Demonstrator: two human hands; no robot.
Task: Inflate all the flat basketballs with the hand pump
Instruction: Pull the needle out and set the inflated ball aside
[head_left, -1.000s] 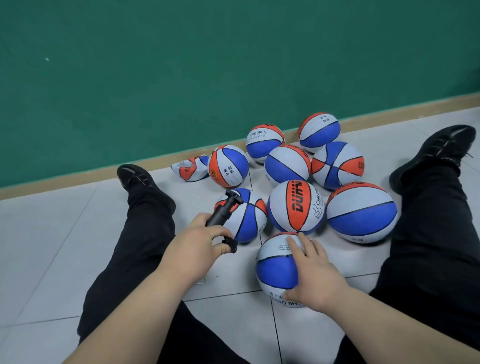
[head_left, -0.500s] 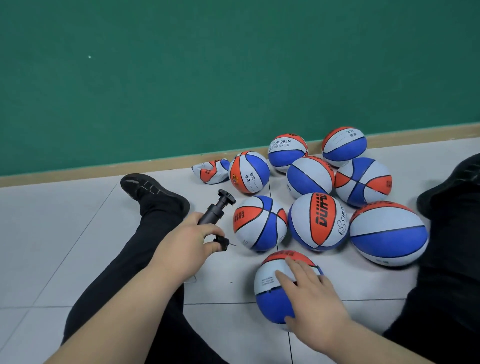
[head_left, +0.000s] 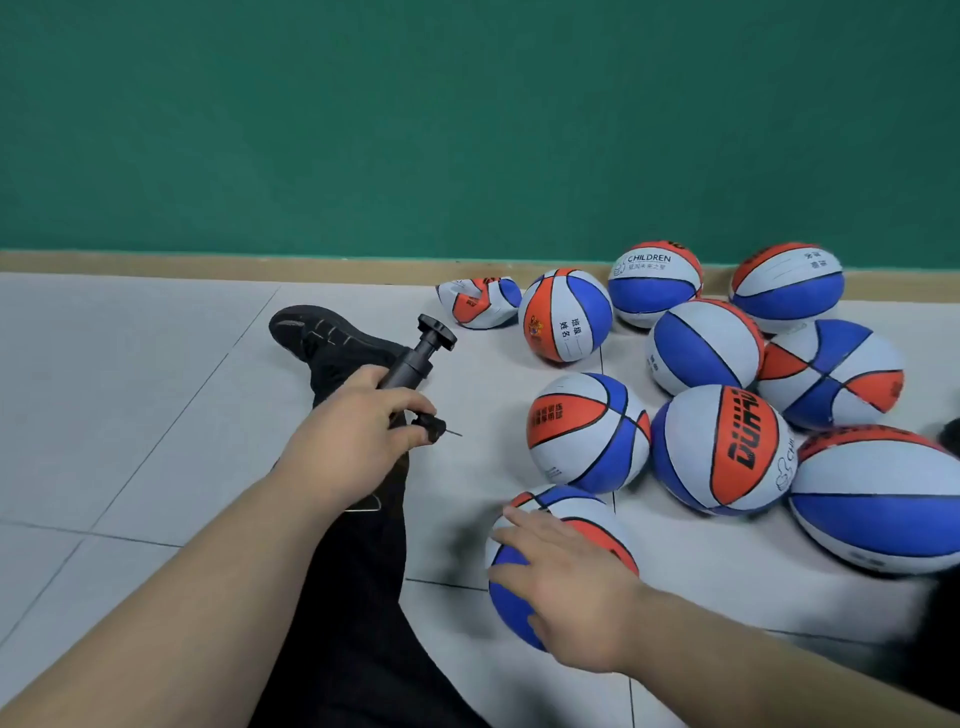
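My left hand (head_left: 353, 436) grips a black hand pump (head_left: 415, 358) above my left leg, its handle up and its needle pointing right. My right hand (head_left: 576, 582) rests with spread fingers on the nearest red, white and blue basketball (head_left: 511, 592) on the floor. Several round basketballs of the same colours lie beyond it, among them one marked DUHAO (head_left: 722, 452). One crumpled flat ball (head_left: 478, 301) lies by the skirting at the back.
I sit on a grey tiled floor (head_left: 130, 415) with my black-trousered left leg and black shoe (head_left: 322, 332) stretched out. A green wall with a wooden skirting (head_left: 208, 262) closes the back. The right leg shows dark at the right edge.
The view has swung left, so the balls sit further right in frame. My right hand has slid over the near ball, which has turned. The pump stays in my left hand.
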